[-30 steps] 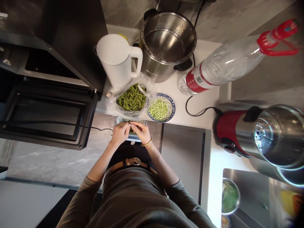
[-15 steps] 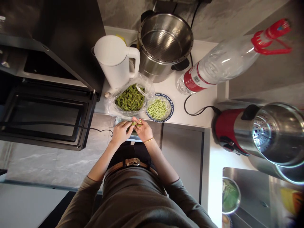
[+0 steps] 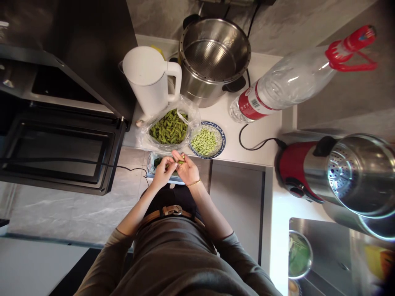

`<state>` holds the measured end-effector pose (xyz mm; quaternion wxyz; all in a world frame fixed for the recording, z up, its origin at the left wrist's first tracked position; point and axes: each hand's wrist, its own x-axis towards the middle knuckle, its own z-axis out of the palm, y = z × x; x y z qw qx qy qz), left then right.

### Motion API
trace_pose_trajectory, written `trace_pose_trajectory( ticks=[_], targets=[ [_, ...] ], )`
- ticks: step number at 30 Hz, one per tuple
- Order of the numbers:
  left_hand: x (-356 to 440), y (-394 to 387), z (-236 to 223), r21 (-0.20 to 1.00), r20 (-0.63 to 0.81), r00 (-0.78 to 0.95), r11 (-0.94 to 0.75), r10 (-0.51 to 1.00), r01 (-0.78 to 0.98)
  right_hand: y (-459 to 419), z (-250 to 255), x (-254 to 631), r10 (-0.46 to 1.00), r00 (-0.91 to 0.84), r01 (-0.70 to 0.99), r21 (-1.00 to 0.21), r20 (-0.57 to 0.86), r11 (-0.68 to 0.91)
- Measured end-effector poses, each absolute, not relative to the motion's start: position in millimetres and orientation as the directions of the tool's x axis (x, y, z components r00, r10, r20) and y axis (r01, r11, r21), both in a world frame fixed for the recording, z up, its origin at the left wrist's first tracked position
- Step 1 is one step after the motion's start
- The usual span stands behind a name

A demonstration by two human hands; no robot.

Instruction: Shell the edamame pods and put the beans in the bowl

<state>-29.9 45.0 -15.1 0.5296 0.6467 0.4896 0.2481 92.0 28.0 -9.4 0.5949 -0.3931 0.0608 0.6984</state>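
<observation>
Over the small bin [image 3: 149, 169], my left hand [image 3: 162, 172] and my right hand [image 3: 189, 172] work close together. My left hand's fingers are pinched on a green edamame pod, mostly hidden by them. Palm up, with a gold bracelet at the wrist, my right hand holds a green edamame pod [image 3: 181, 161] at its fingers; whether this is a whole pod or a part I cannot tell. Beyond the hands, a clear plastic bag [image 3: 144, 137] stands full of edamame pods [image 3: 169, 127]. Beside it, shelled beans [image 3: 204, 141] lie on a blue-rimmed plate [image 3: 222, 137].
Behind the bag stand a white pitcher [image 3: 145, 82] and a steel pot [image 3: 200, 88]. A large water bottle [image 3: 293, 78] is at the right, then a red-based appliance [image 3: 296, 164] and a sink [image 3: 330, 242]. An oven door [image 3: 61, 148] hangs open at left.
My left hand has drawn slightly down and back from my right fingers, and more of the bin's left side shows. My right hand stays nearly in place.
</observation>
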Motion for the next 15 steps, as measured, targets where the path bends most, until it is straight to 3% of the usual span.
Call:
trace_pose_trajectory(
  ticks=[5,11,15],
  targets=[
    [-27.2,40.8,-14.7,0.749,0.062,0.496,-0.369,0.866,0.551,28.2,-8.5,86.9,0.802,0.055,-0.864,-0.431,-0.595,-0.260],
    [-36.9,48.1,-7.9,0.525,0.201,0.484,-0.511,0.852,0.681,25.1,-16.7,92.7,0.735,0.177,-0.802,-0.528,-0.655,-0.278],
    [-41.0,54.1,-3.1,0.448,0.198,0.509,-0.540,0.837,0.713,19.8,-19.7,85.2,0.763,0.173,-0.710,-0.616,-0.623,-0.342]
  ],
)
